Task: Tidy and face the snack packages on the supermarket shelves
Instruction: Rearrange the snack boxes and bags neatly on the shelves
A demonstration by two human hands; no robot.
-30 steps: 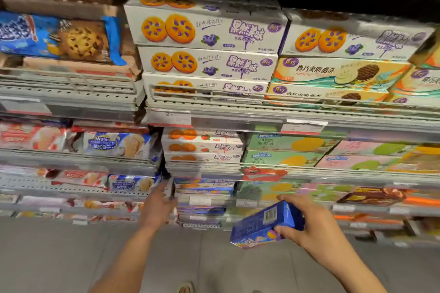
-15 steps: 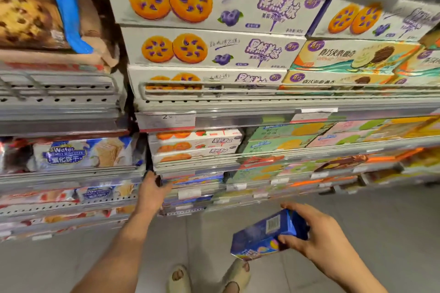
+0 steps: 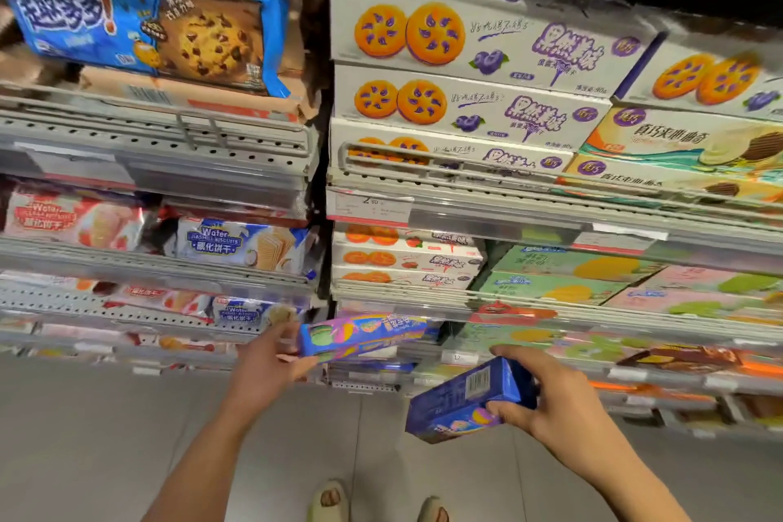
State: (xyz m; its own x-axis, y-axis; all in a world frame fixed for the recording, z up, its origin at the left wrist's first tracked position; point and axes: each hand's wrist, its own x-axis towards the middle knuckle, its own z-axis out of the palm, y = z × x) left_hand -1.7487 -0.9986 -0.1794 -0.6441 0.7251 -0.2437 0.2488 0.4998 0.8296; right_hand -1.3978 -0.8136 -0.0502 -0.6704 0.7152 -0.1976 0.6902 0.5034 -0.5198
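Supermarket shelves [image 3: 487,220] are filling your view; your left hand [image 3: 263,369] is gripping the end of a purple cookie box [image 3: 364,334] at the lower shelf edge, while your right hand [image 3: 546,403] is holding a blue box [image 3: 462,398] just below it.

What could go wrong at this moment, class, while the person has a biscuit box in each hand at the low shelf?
1. The left hand grips the colourful box only by its end, so it may tip or slip out.
2. Pulling it could drag out the blue boxes stacked beneath.
3. The right hand holds the dark blue box tilted over the bare floor; with both hands busy, a drop might go uncaught.
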